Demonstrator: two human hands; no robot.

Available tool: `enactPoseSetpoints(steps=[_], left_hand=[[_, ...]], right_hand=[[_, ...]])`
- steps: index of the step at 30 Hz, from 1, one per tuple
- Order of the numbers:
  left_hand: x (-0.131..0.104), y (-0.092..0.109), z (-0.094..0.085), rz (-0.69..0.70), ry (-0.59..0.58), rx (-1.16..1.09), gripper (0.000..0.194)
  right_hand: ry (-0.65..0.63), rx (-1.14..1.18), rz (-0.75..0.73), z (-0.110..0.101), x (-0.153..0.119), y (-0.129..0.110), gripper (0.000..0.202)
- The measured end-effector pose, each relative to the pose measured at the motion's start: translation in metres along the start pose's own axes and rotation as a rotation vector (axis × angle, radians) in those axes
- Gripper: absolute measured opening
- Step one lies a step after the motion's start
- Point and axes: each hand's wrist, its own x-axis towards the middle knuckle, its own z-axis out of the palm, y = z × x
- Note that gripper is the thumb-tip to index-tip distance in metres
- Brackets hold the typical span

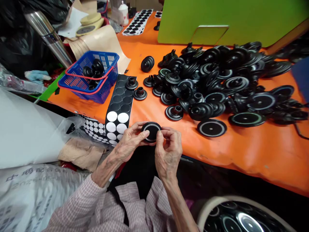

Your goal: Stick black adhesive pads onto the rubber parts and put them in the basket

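Between my hands, just off the table's front edge, is a round black disc (151, 131) with a pale ring on its face. My left hand (131, 140) grips its left side, thumb lying on the face. The fingers of my right hand (168, 145) are pinched at the disc's right edge. Left of the disc, a black sheet (116, 106) with rows of round stickers hangs over the table edge; its lower circles are white. Two black knobbed parts stand by the sheet, one on it (131, 83) and one beside it (140, 93).
A large pile of black parts (207, 80) covers the right of the orange table (241, 151). A blue basket (96, 93) with black parts stands at the left, near a steel flask (49, 37). A green panel (188, 19) rises behind. A round container (205, 209) of discs sits lower right.
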Motion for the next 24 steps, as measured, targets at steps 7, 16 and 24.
enactPoseSetpoints(steps=[7,16,24], left_hand=[[-0.002,0.002,-0.001,0.038,0.046,0.010,0.034],[0.010,0.061,-0.031,0.171,0.088,0.301,0.046],[0.001,0.172,-0.065,0.607,0.529,0.765,0.037]], right_hand=[[0.035,0.082,0.104,0.007,-0.003,0.003,0.021],[-0.506,0.445,0.270,0.031,0.061,-0.027,0.035],[-0.545,0.804,0.041,0.111,0.118,-0.111,0.027]])
